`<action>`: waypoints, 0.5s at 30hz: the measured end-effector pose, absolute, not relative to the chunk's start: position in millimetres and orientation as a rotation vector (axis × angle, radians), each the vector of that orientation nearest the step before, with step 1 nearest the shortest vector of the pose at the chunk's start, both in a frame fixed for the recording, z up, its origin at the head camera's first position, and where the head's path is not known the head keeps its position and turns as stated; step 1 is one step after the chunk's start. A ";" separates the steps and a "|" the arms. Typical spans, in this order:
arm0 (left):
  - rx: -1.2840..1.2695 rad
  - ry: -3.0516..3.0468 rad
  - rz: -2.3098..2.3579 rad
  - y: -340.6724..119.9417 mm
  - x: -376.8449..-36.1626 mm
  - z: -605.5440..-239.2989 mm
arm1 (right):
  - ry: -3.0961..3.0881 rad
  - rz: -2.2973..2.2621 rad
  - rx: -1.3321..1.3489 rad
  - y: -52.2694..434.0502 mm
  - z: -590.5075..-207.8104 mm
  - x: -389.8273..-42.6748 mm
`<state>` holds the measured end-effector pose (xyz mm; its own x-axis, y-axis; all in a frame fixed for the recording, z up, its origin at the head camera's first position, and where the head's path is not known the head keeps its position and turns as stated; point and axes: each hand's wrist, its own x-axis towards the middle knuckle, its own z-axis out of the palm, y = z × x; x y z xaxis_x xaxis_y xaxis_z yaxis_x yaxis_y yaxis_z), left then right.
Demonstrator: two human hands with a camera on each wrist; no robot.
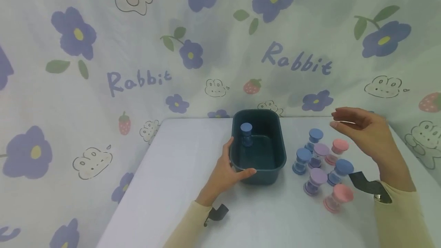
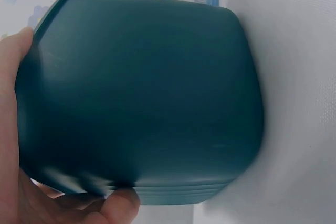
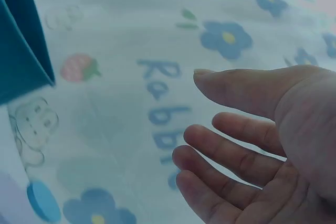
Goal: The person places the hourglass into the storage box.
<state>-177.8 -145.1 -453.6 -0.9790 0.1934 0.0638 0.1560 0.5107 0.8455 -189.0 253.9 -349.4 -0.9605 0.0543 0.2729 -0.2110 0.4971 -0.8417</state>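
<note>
A dark teal tub (image 1: 275, 163) stands on the white table (image 1: 165, 186), with one blue sand timer (image 1: 246, 134) upright inside at its far left. My left hand (image 1: 225, 171) grips the tub's near left rim, thumb over the edge; the left wrist view shows the tub (image 2: 142, 98) wall filling the frame with my left hand (image 2: 10, 129) round it. My right hand (image 1: 358, 127) hovers empty with relaxed fingers above a cluster of sand timers: blue (image 1: 302, 160), purple (image 1: 314, 181) and pink (image 1: 337, 197). The right wrist view shows my right hand (image 3: 252, 145) open.
A flower and rabbit printed cloth (image 1: 138, 49) hangs behind and beside the table. The timers crowd the table's right side. The tub's corner (image 3: 21, 40) and one blue timer cap (image 3: 44, 200) show in the right wrist view.
</note>
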 end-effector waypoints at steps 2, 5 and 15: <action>0.312 2.699 1.504 -145.0 -178.3 -453.8 | -2.413 1.456 0.124 263.4 -355.9 -186.1; 0.307 2.698 1.507 -144.7 -178.3 -453.9 | -2.348 1.480 0.077 277.2 -366.1 -183.0; 0.338 2.697 1.514 -146.0 -177.8 -453.8 | -2.394 1.402 -0.091 302.0 -389.5 -184.9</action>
<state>-177.8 -146.0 -453.8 -0.9760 0.2027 0.0794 0.1733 0.5029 0.8468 -184.9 302.0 -389.5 -0.9317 0.2357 0.2764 -0.1258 0.5044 -0.8543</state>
